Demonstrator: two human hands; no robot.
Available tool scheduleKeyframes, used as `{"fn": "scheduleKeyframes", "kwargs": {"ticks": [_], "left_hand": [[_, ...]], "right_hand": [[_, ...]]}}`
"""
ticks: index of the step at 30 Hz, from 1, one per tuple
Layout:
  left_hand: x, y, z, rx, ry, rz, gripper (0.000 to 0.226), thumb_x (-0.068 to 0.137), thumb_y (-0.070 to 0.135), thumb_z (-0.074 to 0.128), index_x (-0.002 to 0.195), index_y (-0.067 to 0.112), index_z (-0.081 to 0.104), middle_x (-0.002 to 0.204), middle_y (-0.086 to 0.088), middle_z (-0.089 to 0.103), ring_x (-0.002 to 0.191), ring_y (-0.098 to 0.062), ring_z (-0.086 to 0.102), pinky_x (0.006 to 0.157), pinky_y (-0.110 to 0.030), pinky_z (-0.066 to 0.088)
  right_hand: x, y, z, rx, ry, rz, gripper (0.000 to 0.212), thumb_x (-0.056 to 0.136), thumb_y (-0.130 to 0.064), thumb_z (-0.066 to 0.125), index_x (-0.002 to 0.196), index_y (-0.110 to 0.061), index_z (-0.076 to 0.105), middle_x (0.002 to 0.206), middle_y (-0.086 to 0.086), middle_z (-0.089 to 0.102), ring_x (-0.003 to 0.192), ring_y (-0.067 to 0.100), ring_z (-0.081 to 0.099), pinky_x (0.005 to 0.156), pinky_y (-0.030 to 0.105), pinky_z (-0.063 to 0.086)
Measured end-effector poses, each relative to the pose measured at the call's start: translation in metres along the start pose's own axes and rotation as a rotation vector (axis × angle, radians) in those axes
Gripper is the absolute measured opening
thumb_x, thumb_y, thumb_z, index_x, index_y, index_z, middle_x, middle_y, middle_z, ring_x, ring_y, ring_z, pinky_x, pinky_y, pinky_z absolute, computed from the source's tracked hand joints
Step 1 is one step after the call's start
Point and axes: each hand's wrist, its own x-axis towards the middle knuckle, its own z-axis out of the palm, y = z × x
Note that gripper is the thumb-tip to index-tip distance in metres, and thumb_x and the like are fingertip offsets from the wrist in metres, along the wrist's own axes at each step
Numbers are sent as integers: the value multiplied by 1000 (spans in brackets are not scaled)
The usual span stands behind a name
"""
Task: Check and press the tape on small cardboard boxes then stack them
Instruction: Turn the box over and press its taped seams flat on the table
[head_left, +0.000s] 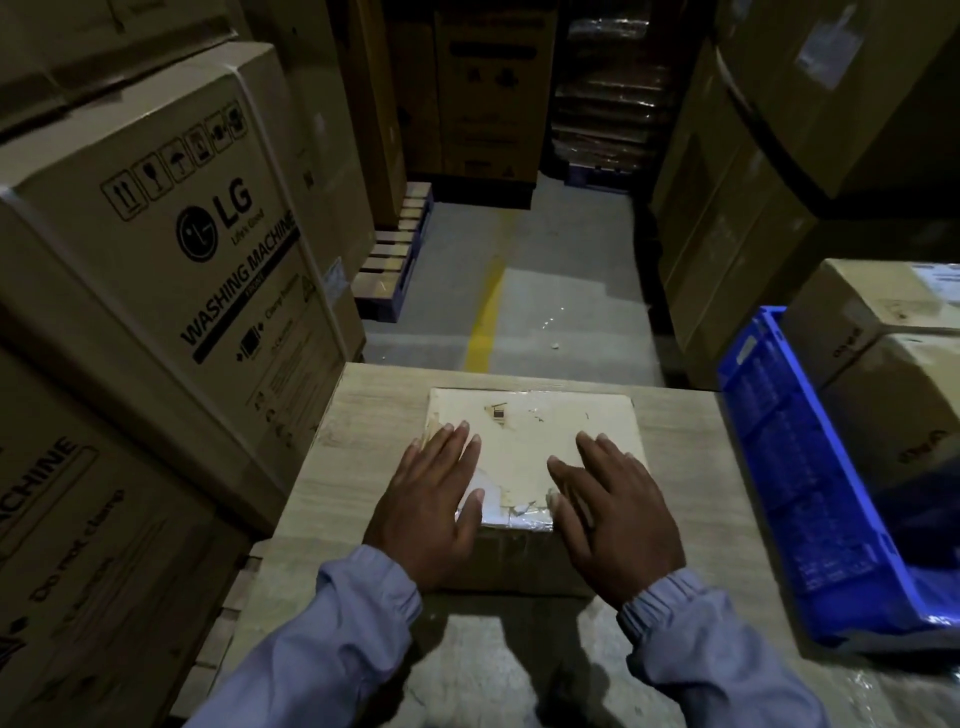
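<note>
While your left hand and right hand lie flat, fingers straight, gripping nothing, on small cardboard box at frame centre: press crinkled tape at near edge first, then smooth toward far edge. Box sits on bench.

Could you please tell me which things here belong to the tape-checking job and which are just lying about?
Part of the job: small cardboard box, shiny tape on its near edge, left hand and right hand flat on its top, table under it.
Just around: blue crate, washing machine cartons, pallet, yellow floor line.
</note>
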Motion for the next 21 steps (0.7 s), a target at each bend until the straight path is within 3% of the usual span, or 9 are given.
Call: {"fn": "scheduleKeyframes", "kwargs": {"ticks": [4, 7, 8, 10, 12, 15, 18, 20, 21], "left_hand": [[4, -2, -8, 58, 29, 21, 59, 92, 45, 34, 141, 17, 50, 147, -3, 47, 137, -19, 42, 115, -40, 22], [21, -2, -21, 105, 51, 14, 45, 88, 41, 46, 124, 22, 65, 131, -1, 63, 121, -20, 58, 110, -37, 31], [28, -1, -22, 81, 69, -8, 40, 87, 39, 51, 120, 22, 67, 129, -1, 64, 119, -20, 58, 110, -35, 32], [36, 2, -21, 69, 62, -36, 45, 88, 44, 50, 126, 22, 60, 141, -2, 53, 132, -21, 46, 114, -34, 24], [37, 6, -14, 60, 11, -25, 62, 91, 52, 39, 145, 19, 39, 157, -2, 30, 146, -18, 23, 118, -30, 6], [32, 2, -8, 119, -36, 13, 73, 94, 57, 22, 155, 18, 13, 163, 1, 8, 150, -14, 5, 116, -26, -9], [40, 1, -16, 129, -52, 18, 70, 93, 56, 30, 151, 17, 27, 160, -3, 24, 147, -19, 20, 119, -29, 2], [52, 2, -20, 218, -12, -1, 60, 90, 56, 37, 137, 20, 43, 144, -4, 43, 134, -25, 38, 118, -37, 17], [57, 2, -21, 248, 5, -39, 57, 89, 57, 38, 133, 22, 44, 140, -4, 43, 130, -26, 38, 116, -40, 20]], "right_hand": [[1, -2, -7, -88, -28, -9, 40, 90, -46, 42, 119, -28, 63, 135, 7, 56, 124, 28, 52, 96, 42, 44], [19, 2, -19, -130, -42, -8, 39, 84, -52, 41, 106, -28, 63, 114, 1, 60, 99, 24, 56, 79, 36, 42], [27, 5, -20, -132, -60, 4, 44, 84, -53, 39, 109, -26, 62, 113, 2, 60, 98, 25, 56, 80, 37, 43], [37, 11, -15, -132, -120, 19, 61, 87, -56, 32, 129, -19, 56, 133, 9, 55, 118, 30, 52, 97, 42, 42], [36, 14, -4, -168, -161, 5, 70, 91, -57, 25, 144, -15, 43, 151, 14, 39, 138, 32, 37, 112, 44, 29], [32, 13, 1, -187, -165, -2, 71, 92, -56, 21, 147, -16, 39, 155, 13, 32, 143, 31, 30, 115, 44, 23], [43, 14, -12, -181, -156, -18, 68, 89, -59, 29, 140, -18, 47, 148, 11, 43, 135, 31, 41, 111, 43, 32], [54, 15, -22, -148, -156, -13, 61, 87, -59, 37, 134, -21, 49, 140, 5, 47, 128, 27, 43, 106, 39, 34], [59, 17, -24, -120, -145, 5, 62, 87, -58, 37, 136, -21, 47, 141, 4, 45, 129, 26, 41, 107, 38, 32]]}}
